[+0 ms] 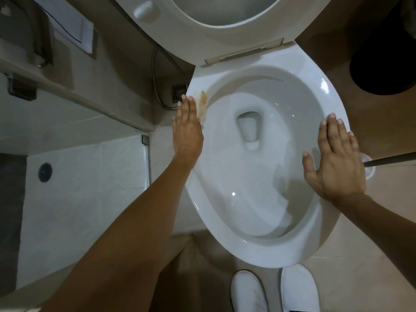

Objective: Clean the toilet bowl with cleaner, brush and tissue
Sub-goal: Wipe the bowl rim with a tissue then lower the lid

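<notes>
A white toilet bowl (225,235) fills the middle of the head view, with its seat and lid (202,30) raised at the top. A yellow-brown stain (203,104) marks the bowl's left rim. My left hand (186,129) is spread flat with straight fingers over the left rim, just beside the stain. Over the right rim my right hand (337,163) is also flat, fingers straight and spread. Neither hand holds anything. Behind my right hand, a dark handle (389,160) rises from a white brush holder (369,170). No cleaner bottle or tissue shows.
A metal spray hose (157,86) hangs against the wall left of the bowl, near a floor drain (179,93). A glass shower partition (146,158) stands at left. A dark round bin (387,64) sits at upper right. White slippers (274,291) show below the bowl.
</notes>
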Demonstrator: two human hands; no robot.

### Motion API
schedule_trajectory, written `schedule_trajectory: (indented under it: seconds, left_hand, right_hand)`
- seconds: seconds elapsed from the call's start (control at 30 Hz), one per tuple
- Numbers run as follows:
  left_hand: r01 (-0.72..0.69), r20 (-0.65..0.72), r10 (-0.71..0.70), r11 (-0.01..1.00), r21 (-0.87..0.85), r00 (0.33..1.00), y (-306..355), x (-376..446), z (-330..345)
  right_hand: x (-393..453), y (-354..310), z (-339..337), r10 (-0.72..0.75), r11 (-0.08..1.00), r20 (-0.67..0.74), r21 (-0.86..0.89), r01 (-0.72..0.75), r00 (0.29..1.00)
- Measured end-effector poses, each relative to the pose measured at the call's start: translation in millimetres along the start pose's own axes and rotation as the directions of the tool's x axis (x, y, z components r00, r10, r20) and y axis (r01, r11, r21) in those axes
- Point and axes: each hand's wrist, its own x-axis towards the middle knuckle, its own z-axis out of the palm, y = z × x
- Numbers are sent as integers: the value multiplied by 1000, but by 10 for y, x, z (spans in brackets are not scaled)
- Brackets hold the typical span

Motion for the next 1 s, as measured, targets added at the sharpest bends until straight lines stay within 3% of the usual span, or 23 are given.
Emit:
schedule_trajectory:
  seconds: [0.27,0.5,0.8,1.0]
  left_hand:
    - [55,-16,-55,998,-20,998,-68,-411,2]
    - [101,38,-100,995,-14,994,-66,-615,-473]
    - [116,69,-114,993,-27,991,178,-990,-1434]
    - [78,69,-78,997,10,995,386,-1368,-2372]
  right_hand:
    - [-7,-6,-37,2,999,50,-33,0,999]
    - [12,-4,-206,-50,995,222,-72,68,974]
    - [15,-453,-1288,-43,993,505,-77,94,862]
    - [-51,-897,-2321,-91,991,485,-47,129,870]
